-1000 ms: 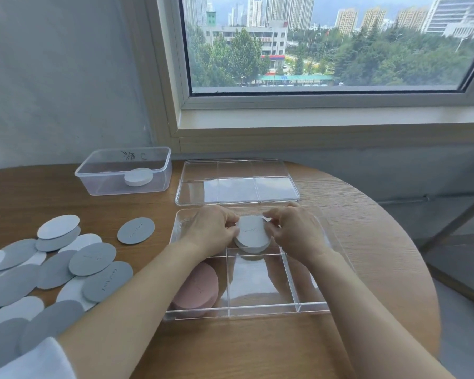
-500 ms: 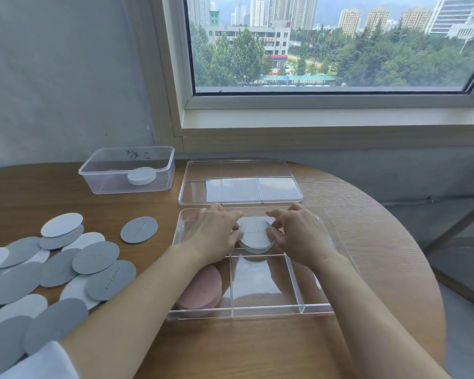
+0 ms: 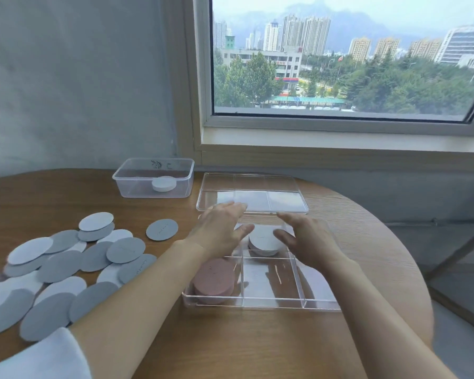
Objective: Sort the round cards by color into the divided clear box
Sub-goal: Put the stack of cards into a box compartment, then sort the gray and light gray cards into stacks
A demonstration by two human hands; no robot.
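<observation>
Between the two hands, a short stack of white cards [image 3: 263,240] is lying flat in the far middle compartment of the divided clear box [image 3: 271,302]. Nothing is gripping the stack. The left hand [image 3: 221,231] is hovering just to its left, over the far left compartment, with its fingers straight and slightly spread, reaching toward the far wall of the box. Its thumb is pointing at the stack's left edge, though whether it is touching cannot be told. The right hand [image 3: 308,242] is hanging just to the right of the stack, with its fingers relaxed and apart and its thumb crossing the stack's right edge. That hand is holding nothing either.

A thicker stack of pink cards [image 3: 213,280] is sitting in the near left compartment, partly under the left forearm. The near middle compartment is showing only the wood beneath it.

Beyond the box, its clear lid [image 3: 285,201] is lying flat on the round wooden table [image 3: 230,340]. A small clear tub [image 3: 137,187] is standing left of the lid, holding a white disc stack [image 3: 163,184]. Loose gray and white cards [image 3: 63,263] are overlapping across the table's left side, with one gray card [image 3: 162,229] lying apart nearer the box. A white sleeve [image 3: 39,354] is showing at the lower left.
</observation>
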